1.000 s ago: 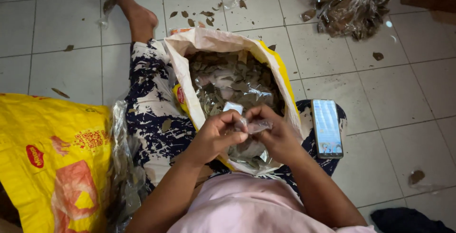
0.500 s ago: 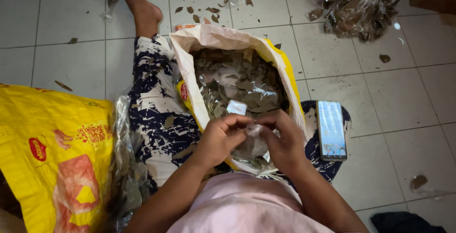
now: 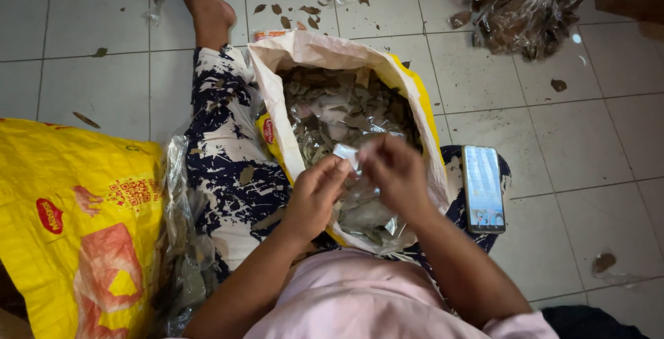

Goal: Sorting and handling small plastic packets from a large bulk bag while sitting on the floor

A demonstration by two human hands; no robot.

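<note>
Both hands meet over the mouth of an open sack of dried leaves [image 3: 346,114] that stands between the person's knees on the tiled floor [image 3: 553,138]; the left hand [image 3: 315,197] and the right hand [image 3: 394,173] each have their fingers closed in a pinching grip on the top of a small clear plastic packet [image 3: 353,194], which hangs just above the leaves and seems to hold some already; the step in hand looks like working the packet's mouth, either spreading it or pressing it shut, and which of the two I cannot tell; the next move would call for a steady hold on the thin film with both thumbs so nothing spills back into the sack; a phone [image 3: 483,188] lies on the right knee, just beside the sack; a yellow printed bag [image 3: 69,228] lies at the left, and a clear bag of leaves [image 3: 515,7] sits well apart on the floor; loose leaf scraps dot the tiles.
</note>
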